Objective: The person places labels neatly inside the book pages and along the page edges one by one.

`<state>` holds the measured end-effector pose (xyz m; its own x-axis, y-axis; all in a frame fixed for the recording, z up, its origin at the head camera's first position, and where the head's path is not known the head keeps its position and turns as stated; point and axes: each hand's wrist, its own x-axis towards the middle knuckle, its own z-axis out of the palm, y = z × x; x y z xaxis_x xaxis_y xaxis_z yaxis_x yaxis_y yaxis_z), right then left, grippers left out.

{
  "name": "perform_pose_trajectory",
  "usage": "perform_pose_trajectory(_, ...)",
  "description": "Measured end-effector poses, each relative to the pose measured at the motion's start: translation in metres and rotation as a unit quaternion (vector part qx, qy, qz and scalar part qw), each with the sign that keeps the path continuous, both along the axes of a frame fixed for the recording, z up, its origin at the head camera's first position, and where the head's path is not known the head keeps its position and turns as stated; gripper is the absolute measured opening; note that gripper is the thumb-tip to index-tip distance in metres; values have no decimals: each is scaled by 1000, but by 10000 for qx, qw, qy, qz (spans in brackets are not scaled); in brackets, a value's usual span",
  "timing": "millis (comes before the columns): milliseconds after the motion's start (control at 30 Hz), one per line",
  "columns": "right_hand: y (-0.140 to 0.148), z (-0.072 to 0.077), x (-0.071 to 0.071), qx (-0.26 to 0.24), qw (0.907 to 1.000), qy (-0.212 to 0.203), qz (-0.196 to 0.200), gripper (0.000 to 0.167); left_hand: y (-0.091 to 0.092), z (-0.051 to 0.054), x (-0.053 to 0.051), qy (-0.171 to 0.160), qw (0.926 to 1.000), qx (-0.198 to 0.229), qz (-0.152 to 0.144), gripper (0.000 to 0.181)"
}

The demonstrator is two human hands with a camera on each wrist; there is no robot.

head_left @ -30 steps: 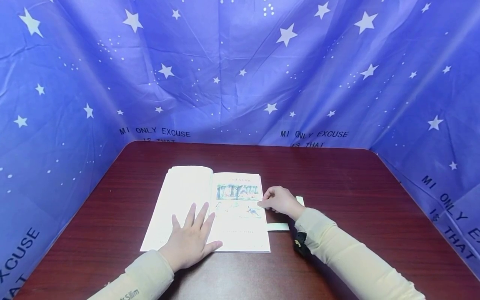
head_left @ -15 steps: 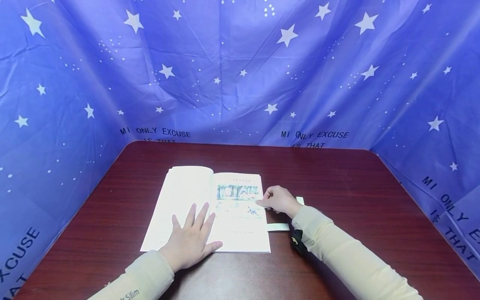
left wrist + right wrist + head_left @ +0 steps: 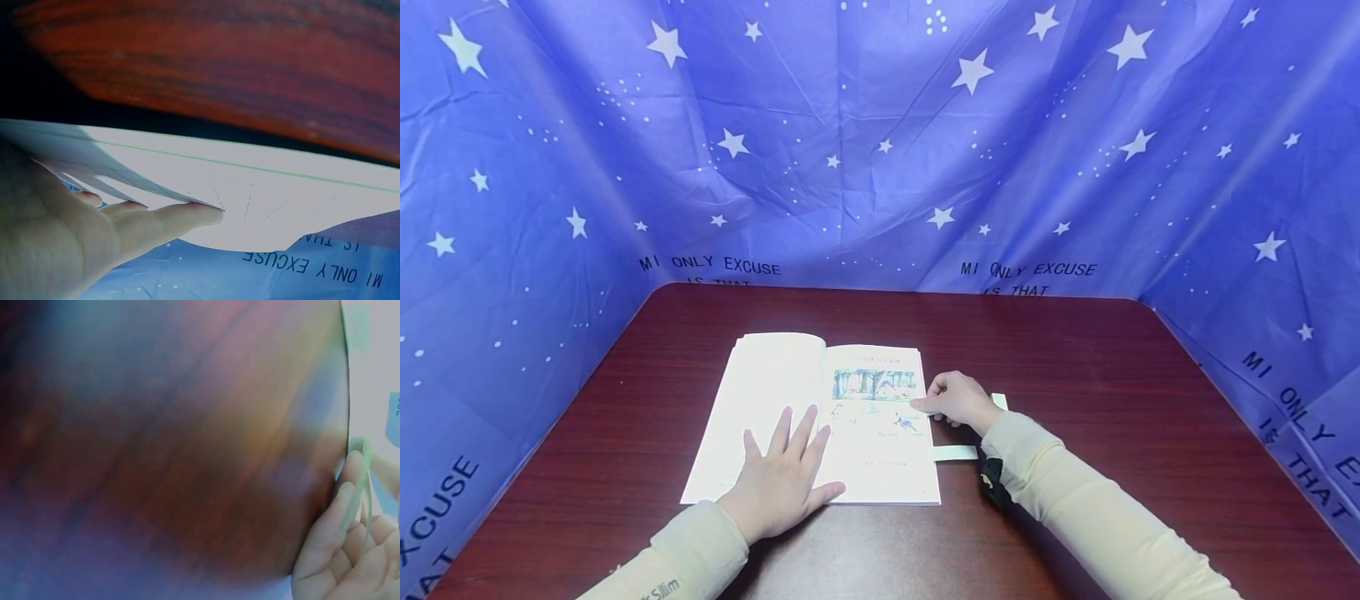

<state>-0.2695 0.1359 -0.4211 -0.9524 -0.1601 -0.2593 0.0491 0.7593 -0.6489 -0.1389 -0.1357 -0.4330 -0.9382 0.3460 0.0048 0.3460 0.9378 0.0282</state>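
An open book (image 3: 874, 483) lies on the table, its right page printed with a forest picture and small figures, its left page washed out by glare. My left hand (image 3: 782, 479) rests flat across the lower left page and the fold, fingers spread. At the book's right edge, my right hand (image 3: 958, 400) pinches a pale green strip (image 3: 356, 506) between thumb and curled fingers, and the thumb tip lies over the page edge. Part of that strip (image 3: 1000, 402) shows beyond the hand. A second pale strip (image 3: 955, 453) sticks out from the book's edge lower down.
The dark red-brown wooden table (image 3: 1060, 350) reaches back to a blue curtain (image 3: 880, 150) with white stars and black lettering, which hangs on the far side and both flanks. A black wrist device (image 3: 991, 479) sits under the right sleeve.
My right hand and forearm have shifted slightly left, the thumb tip a little further over the page. My left hand and the book have stayed in place.
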Motion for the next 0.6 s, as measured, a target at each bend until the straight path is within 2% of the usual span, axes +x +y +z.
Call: perform_pose_trajectory(600, 4, 2, 1, -343, 9990, -203, 181, 29, 0, 0, 1, 104, 9999, 26, -71, 75)
